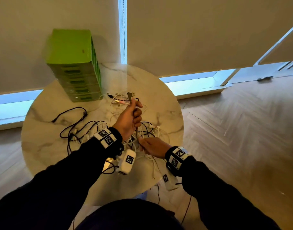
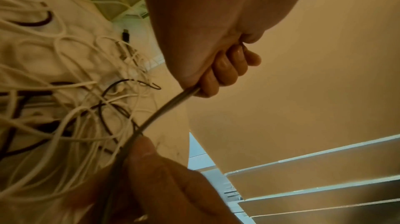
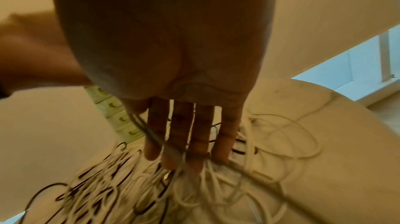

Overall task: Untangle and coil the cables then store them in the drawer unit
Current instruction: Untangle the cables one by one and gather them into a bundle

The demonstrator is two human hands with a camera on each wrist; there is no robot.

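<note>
A tangle of white and black cables (image 1: 147, 130) (image 2: 65, 111) (image 3: 151, 186) lies on the round marble table (image 1: 42, 133). My left hand (image 1: 136, 113) (image 2: 220, 71) is raised above the pile and grips a grey cable (image 2: 164, 113) in its fist. The cable's plug (image 1: 130, 95) sticks up above the fist. The same cable (image 3: 155, 139) runs down to my right hand (image 1: 143, 145) (image 3: 184, 159), which sits low over the tangle. There the thumb (image 2: 140, 152) pinches it against straight fingers (image 3: 201, 142). The green drawer unit (image 1: 74, 67) (image 3: 118, 118) stands at the table's far left with its drawers closed.
A separate black cable (image 1: 71, 113) loops on the table's left half. More plugs and white leads (image 1: 119, 102) lie just right of the drawer unit's base. Window blinds (image 1: 192, 39) hang behind the table, and wood floor (image 1: 242, 130) lies to the right.
</note>
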